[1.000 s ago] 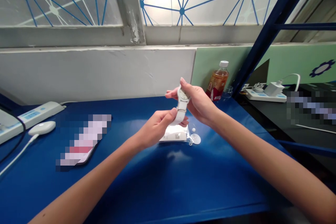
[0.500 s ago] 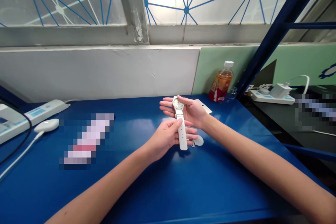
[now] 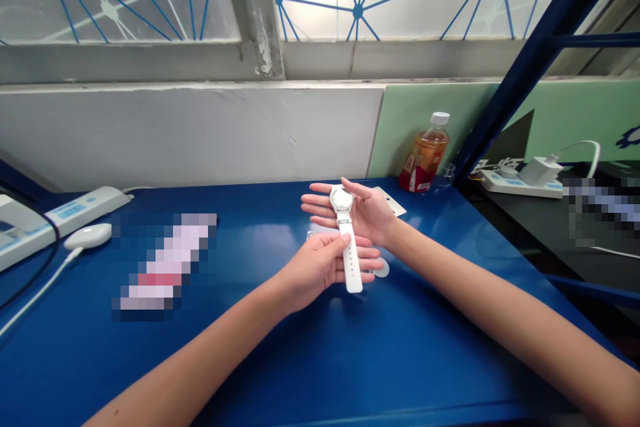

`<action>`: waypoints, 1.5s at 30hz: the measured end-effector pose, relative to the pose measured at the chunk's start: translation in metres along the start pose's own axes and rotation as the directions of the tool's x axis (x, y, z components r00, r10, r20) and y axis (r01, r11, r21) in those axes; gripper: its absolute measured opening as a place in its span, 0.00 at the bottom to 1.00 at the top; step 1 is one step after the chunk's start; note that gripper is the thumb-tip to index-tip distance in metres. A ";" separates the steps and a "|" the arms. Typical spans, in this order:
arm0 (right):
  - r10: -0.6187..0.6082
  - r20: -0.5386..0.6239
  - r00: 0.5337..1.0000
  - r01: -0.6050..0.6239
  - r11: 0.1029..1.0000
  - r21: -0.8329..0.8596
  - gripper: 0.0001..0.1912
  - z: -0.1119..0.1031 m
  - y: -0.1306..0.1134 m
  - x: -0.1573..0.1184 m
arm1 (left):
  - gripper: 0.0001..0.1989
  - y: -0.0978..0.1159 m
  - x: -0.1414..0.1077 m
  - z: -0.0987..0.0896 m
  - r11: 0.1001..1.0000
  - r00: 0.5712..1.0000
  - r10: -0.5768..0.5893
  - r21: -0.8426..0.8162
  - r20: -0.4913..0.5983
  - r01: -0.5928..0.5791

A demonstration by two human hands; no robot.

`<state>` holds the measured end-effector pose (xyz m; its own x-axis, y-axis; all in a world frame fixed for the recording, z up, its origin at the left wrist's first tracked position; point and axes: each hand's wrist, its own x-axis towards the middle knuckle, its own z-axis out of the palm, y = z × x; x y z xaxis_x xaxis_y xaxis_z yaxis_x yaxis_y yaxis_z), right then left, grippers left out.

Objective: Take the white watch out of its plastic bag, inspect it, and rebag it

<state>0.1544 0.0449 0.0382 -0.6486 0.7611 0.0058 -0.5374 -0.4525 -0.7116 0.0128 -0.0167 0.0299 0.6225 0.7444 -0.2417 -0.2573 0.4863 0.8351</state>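
Observation:
A white wristwatch (image 3: 352, 267) lies lengthwise across both hands above the blue desk. My left hand (image 3: 311, 268) pinches its strap, thumb on top and fingers underneath; the strap's holed end points toward me. Palm up, my right hand (image 3: 371, 215) supports the round watch case on its stretched fingers, with the thumb raised beside it. Glare washes out the dial. Behind the right wrist, a white card (image 3: 394, 201) is partly covered. A small round clear tag (image 3: 382, 267) shows past the left fingertips.
A drink bottle (image 3: 425, 153) stands at the back right near a blue metal post (image 3: 520, 60). To the left are a white power strip (image 3: 95, 203), a white oval device (image 3: 89, 236) with a cable, and a blurred-out flat object (image 3: 173, 260).
My right thumb has lifted off the watch case and its fingers have spread. The watch has tilted slightly, and its dial now catches glare. My left hand keeps hold of the strap.

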 end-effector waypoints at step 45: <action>-0.022 0.088 0.996 0.022 1.000 0.007 0.31 0.004 -0.018 -0.006 | 0.19 -0.003 0.001 0.003 0.999 0.992 -0.007 -0.051 0.124 0.014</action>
<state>0.1660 0.0462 0.0534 -0.6814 0.7272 0.0831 -0.5548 -0.4391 -0.7067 0.0167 -0.0186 0.0287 0.7115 0.6781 -0.1843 -0.2864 0.5193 0.8052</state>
